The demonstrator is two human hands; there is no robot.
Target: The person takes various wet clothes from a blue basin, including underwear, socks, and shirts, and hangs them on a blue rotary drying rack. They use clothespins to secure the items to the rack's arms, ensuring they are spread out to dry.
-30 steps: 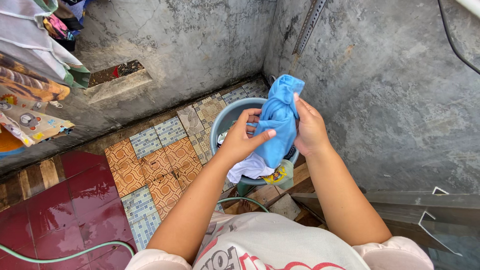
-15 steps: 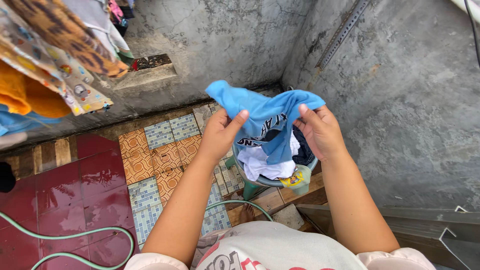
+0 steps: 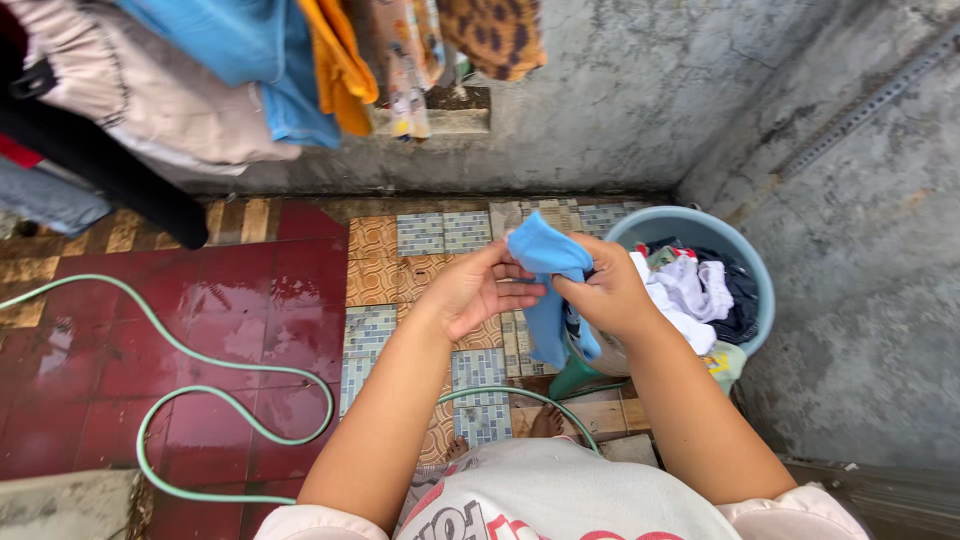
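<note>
Both my hands hold a wet light-blue garment (image 3: 548, 262) in front of my chest. My left hand (image 3: 478, 288) grips its left side with fingers spread along the cloth. My right hand (image 3: 605, 290) pinches the bunched right side. The garment hangs down between them, above the floor tiles. Just right of my right hand stands a light-blue plastic basin (image 3: 752, 262) with white and dark clothes piled in it.
Clothes of several colours hang on a line (image 3: 250, 60) across the top left. A green hose (image 3: 215, 380) loops over wet red tiles. Grey concrete walls (image 3: 860, 200) close the back and the right. My bare foot (image 3: 547, 422) stands on patterned tiles.
The blue garment was spread wide between my hands; now it is bunched and lower. My view has swung left, bringing the hanging clothes and the basin more into view.
</note>
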